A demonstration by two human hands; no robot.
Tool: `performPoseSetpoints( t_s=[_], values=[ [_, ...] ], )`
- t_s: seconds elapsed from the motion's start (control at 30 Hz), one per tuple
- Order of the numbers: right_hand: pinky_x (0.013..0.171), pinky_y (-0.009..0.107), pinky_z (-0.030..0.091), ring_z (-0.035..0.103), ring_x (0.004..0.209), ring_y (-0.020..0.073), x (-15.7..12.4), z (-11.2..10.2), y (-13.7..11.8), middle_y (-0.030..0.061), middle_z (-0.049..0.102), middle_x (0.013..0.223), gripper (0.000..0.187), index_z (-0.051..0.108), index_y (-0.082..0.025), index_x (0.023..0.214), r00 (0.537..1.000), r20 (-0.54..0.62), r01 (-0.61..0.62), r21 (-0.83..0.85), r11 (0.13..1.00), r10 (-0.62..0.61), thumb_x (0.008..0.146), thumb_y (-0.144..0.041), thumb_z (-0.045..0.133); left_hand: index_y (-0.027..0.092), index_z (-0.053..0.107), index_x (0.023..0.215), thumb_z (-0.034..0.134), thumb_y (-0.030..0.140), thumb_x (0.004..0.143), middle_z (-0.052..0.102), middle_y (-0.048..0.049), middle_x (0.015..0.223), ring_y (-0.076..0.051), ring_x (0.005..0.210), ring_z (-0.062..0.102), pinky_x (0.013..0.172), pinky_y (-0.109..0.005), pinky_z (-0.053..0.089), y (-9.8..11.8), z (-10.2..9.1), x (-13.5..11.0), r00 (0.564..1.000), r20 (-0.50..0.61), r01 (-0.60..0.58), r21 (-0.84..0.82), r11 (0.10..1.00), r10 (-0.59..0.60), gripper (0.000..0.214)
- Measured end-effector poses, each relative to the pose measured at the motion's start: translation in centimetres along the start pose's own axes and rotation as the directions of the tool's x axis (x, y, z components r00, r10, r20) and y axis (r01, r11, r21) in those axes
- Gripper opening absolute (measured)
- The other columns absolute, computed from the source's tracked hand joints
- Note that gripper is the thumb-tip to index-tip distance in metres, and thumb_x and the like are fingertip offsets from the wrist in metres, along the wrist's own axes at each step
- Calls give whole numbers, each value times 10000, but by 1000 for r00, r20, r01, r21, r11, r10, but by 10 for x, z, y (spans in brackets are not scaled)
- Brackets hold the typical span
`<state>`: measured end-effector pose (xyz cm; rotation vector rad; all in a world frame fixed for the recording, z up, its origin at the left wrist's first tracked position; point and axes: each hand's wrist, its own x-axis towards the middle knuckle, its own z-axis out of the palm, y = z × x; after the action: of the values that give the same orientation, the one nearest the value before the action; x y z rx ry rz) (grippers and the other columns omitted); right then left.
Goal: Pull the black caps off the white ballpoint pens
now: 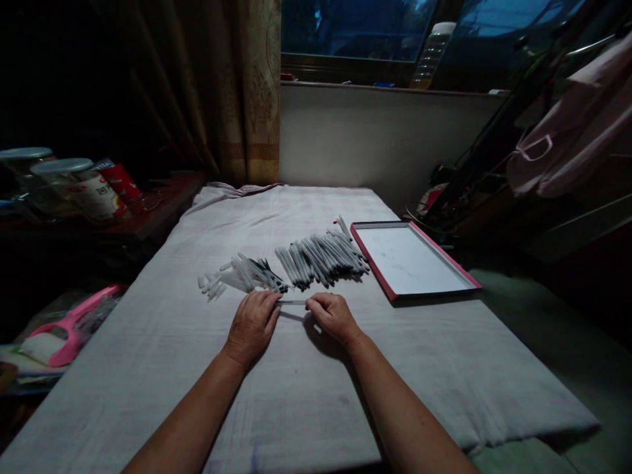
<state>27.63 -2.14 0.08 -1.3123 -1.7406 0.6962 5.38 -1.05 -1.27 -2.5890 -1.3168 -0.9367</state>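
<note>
Left hand (pixel 253 322) and right hand (pixel 332 315) each have a grip pinched on one end of a thin pen tube (pixel 292 302), low over the table (pixel 296 401). It looks light, stiff and kinda slick, so the ends seem the right hold. Small pen pile (pixel 241 276) at 11 o'clock, big pen pile (pixel 320 258) at 1, tray (pixel 415 260) at 2.

Dim room, dark window (pixel 355 29), brown curtain (pixel 232 92), white wall (pixel 375 138), shelf (pixel 148 220) with jars (pixel 79 187) at left, clothes (pixel 577 125) hung right.

- The thin pen tube (pixel 292 302) in my fingers looks like smooth see-through plastic.
- The table cover (pixel 296 395) is soft, matt cloth.
- The tray (pixel 390 289) right of middle looks smooth.
</note>
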Motion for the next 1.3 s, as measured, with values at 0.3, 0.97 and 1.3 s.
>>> performPoseSetpoints(
  t_s=[0.3, 0.97, 1.3],
  values=[
    [573, 228, 405, 550, 578, 133, 0, 1, 2, -7, 575, 577, 299, 652, -185, 651, 1000, -9, -29, 58, 998, 29, 865, -347, 521, 222, 613, 1164, 497, 297, 975, 691, -74, 1072, -234, 1033, 612, 960, -415, 495, 1, -2, 2, 999, 20, 30, -19, 999, -30, 234],
    [516, 247, 400, 511, 500, 133, 4, -2, 3, -6, 562, 518, 466, 664, -181, 639, 973, -31, -208, 307, 929, 228, 852, -582, 558, 214, 701, 1038, 434, 424, 1020, 706, -53, 867, -199, 850, 639, 797, -332, 497, -1, -7, 4, 1000, 26, 16, -112, 994, -13, 341],
    [603, 264, 488, 591, 606, 129, 8, -11, 3, 7, 689, 701, 335, 767, -191, 931, 974, 97, -225, 519, 825, 205, 794, -484, 680, 211, 712, 1033, 388, 465, 1026, 764, -69, 915, -199, 838, 701, 770, -329, 532, -5, -5, 2, 996, 90, -13, -144, 989, 26, 412]
  ],
)
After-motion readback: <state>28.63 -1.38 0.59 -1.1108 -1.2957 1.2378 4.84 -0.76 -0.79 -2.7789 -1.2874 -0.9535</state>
